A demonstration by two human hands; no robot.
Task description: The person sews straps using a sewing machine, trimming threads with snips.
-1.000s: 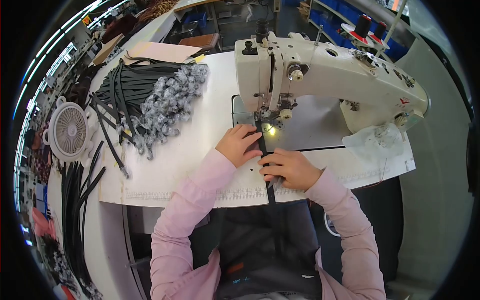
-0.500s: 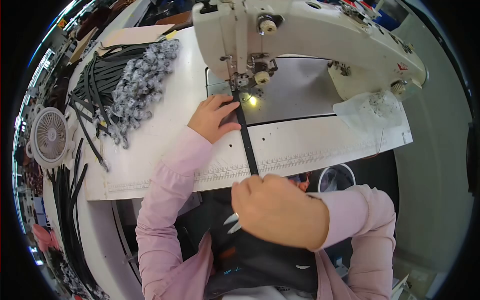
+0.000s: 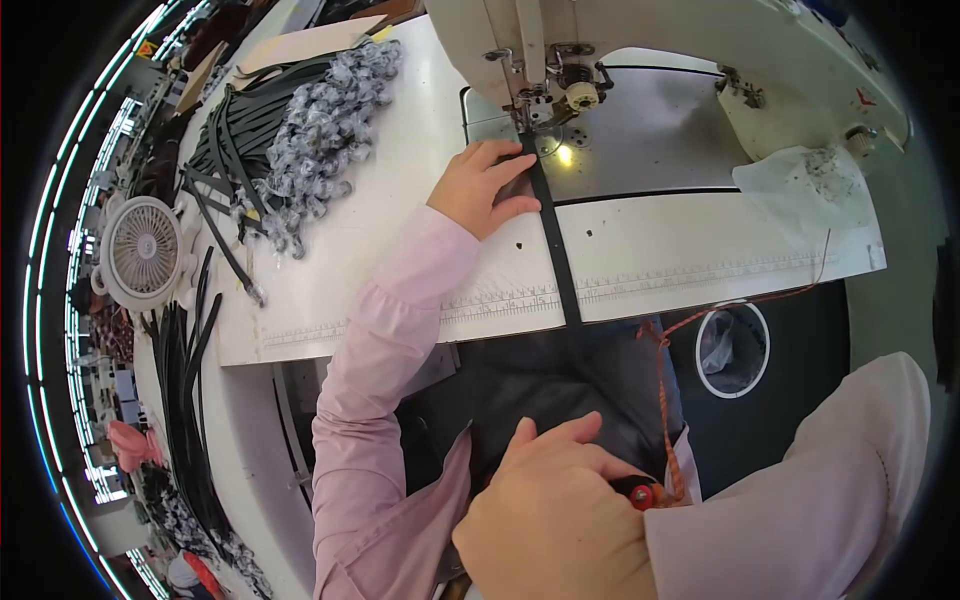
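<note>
A narrow dark strap (image 3: 553,235) runs from under the presser foot (image 3: 530,112) of a white sewing machine (image 3: 660,38) down over the table's front edge. My left hand (image 3: 482,187) lies with fingers spread beside it, fingertips touching the strap near the foot. Low in front of my lap, my right hand (image 3: 560,510) is closed round thread snips (image 3: 640,492); only a black and red end shows, their blades being hidden. An orange cord (image 3: 668,420) leads up from them.
Grey-black straps with fluffy ends (image 3: 325,120) are heaped at the left of the white table (image 3: 400,235). A small fan (image 3: 143,250) and hanging black straps (image 3: 185,400) are further left. Below the table is a white-rimmed round opening (image 3: 733,392). A lint-covered cloth (image 3: 800,185) lies at right.
My right hand has moved down from the strap at the table edge toward my lap, and the snips' blades no longer show. My left hand stays beside the strap. The view has shifted.
</note>
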